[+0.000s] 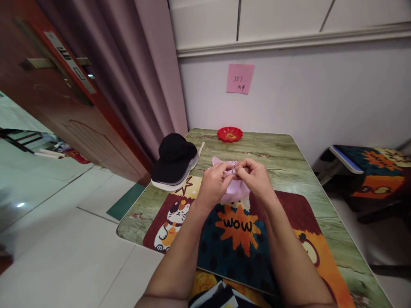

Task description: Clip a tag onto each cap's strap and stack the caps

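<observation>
My left hand [215, 182] and my right hand [253, 174] meet over the table, fingertips pinched together. Between them is a small whitish, shiny piece [233, 170], too small to name. Right below and behind the fingers sits a light pink thing [236, 191] with a pointed, ear-like corner. My hands hide much of it, and I cannot tell its kind. It rests at the back edge of a colourful mat [238, 224] printed with "WOW" and a cat.
Black and white caps [175, 158] lie stacked at the table's left edge. A red scalloped dish [230, 134] stands at the back of the green wood-patterned table [272, 147]. Beyond are a wall with a pink note [240, 78], a curtain, a door and a patterned stool [379, 171].
</observation>
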`<state>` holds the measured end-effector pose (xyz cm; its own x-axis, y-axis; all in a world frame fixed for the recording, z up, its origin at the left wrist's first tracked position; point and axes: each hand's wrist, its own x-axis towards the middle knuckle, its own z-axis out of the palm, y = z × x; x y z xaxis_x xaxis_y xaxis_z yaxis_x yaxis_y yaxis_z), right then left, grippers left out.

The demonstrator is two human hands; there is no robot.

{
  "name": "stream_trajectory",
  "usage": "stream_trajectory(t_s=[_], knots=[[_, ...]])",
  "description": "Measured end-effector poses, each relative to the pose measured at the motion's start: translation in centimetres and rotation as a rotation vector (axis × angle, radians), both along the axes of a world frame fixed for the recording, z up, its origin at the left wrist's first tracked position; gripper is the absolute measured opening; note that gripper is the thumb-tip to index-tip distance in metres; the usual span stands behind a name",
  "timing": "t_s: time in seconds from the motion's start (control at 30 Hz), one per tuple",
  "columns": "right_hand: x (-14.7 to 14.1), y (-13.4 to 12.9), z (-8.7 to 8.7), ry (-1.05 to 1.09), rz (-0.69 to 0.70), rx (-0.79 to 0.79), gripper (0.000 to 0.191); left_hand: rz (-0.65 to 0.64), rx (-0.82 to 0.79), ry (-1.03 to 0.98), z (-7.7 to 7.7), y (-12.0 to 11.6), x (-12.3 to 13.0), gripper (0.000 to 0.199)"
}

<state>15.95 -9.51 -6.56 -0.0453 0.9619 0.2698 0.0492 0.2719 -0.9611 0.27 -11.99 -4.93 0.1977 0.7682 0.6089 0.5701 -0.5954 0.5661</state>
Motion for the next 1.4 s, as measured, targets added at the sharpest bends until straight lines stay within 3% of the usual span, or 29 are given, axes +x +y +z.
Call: stream_trajectory(t_s=[0.33, 0.57, 0.9, 1.03, 1.2, 1.4], knots=[[1.2, -0.5, 1.1, 0.086, 0.205, -0.089, 0.020, -0.044, 0.015, -0.045, -0.1, -0.1, 0.0, 0.015], [1.0, -0.5, 1.0, 0.063, 0.145, -0.067, 0.020, -0.020, 0.003, -0.027, -0.2, -0.2, 0.2, 0.016], [1.5, -0.3, 0.9, 0.018, 0.229, -0.050, 0.028, -0.031, -0.067, -0.069, 0.0, -0.5, 0.4, 0.011], [1.7, -0.1, 0.4, 0.086, 0.271, -0.116, 0.031, -0.060, -0.228, -0.240, -0.2, -0.4, 0.6, 0.008], [1.8, 0.1, -0.1, 0.117, 0.263, -0.137, 0.036, -0.154, -0.529, -0.529, -0.2, -0.1, 0.7, 0.021], [1.7, 0.2, 0.0, 0.050, 0.243, -0.081, 0.035, -0.226, -0.666, -0.723, -0.2, 0.4, 0.4, 0.026]])
